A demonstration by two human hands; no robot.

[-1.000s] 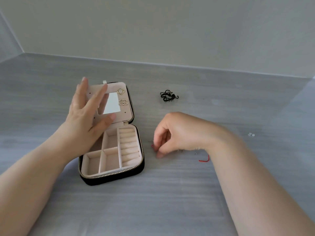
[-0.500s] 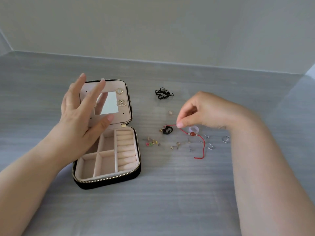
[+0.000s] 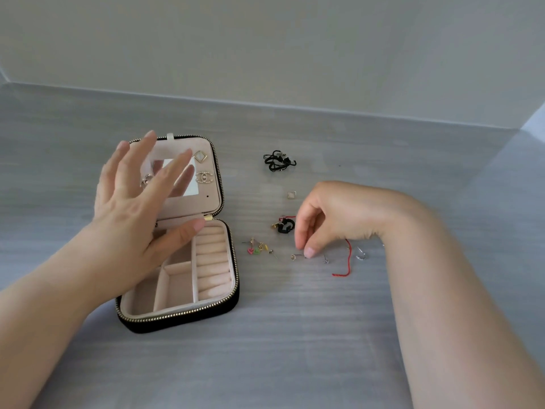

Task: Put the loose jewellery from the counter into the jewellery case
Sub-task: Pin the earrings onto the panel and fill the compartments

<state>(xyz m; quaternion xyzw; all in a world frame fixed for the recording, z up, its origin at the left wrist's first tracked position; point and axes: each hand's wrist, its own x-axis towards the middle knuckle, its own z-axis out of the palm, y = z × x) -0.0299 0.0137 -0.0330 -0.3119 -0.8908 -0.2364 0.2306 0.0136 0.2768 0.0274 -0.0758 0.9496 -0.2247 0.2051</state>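
The black jewellery case (image 3: 177,315) lies open on the grey counter, with pink compartments and a mirror in its lid (image 3: 216,172). My left hand (image 3: 138,202) hovers over the lid and hinge with fingers spread, holding nothing. Two earrings, a diamond-shaped one (image 3: 200,156) and a pearl logo one (image 3: 204,177), are pinned in the lid. My right hand (image 3: 339,214) reaches down to the counter. Its thumb and forefinger pinch the post of a small stud earring (image 3: 293,257) that lies there.
Loose pieces lie right of the case: a black cord bundle (image 3: 278,160), a square earring (image 3: 291,195), a black and gold piece (image 3: 284,225), coloured heart studs (image 3: 254,250), a red string (image 3: 348,261), a silver stud (image 3: 326,259) and a silver hoop (image 3: 360,255). A wall closes the back.
My right hand let go of the red string and dropped toward me onto the small stud. My left hand stayed spread over the case lid.
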